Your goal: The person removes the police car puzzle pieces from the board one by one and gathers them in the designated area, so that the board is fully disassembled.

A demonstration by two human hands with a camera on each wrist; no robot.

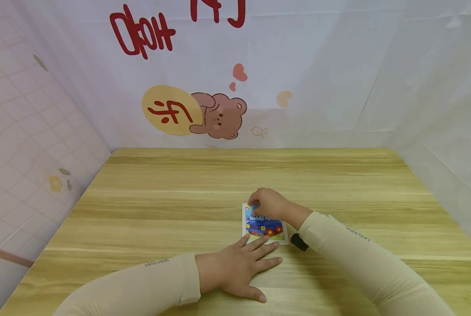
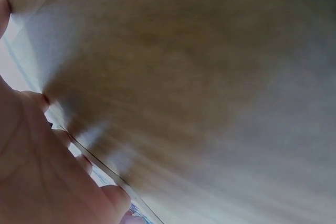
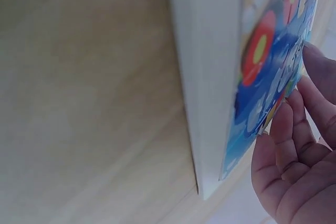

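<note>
A small picture puzzle (image 1: 275, 226) with a white border lies flat on the table, showing a blue vehicle with red-and-yellow wheels. My left hand (image 1: 239, 268) rests palm down with fingers spread, its fingertips at the puzzle's near edge. In the left wrist view that edge (image 2: 107, 170) runs beside the fingers. Over the upper left part of the picture is my right hand (image 1: 272, 204), fingers bent and thumb opposite them. The right wrist view has these fingertips (image 3: 283, 109) right at the picture's surface; I cannot tell whether they pinch a puzzle piece.
The wooden table (image 1: 160, 210) extends on all sides of the puzzle. A small black object (image 1: 299, 242) is beside the right sleeve cuff. Behind the table hangs a white cloth (image 1: 318, 79) printed with a bear and red characters, with further cloth at both sides.
</note>
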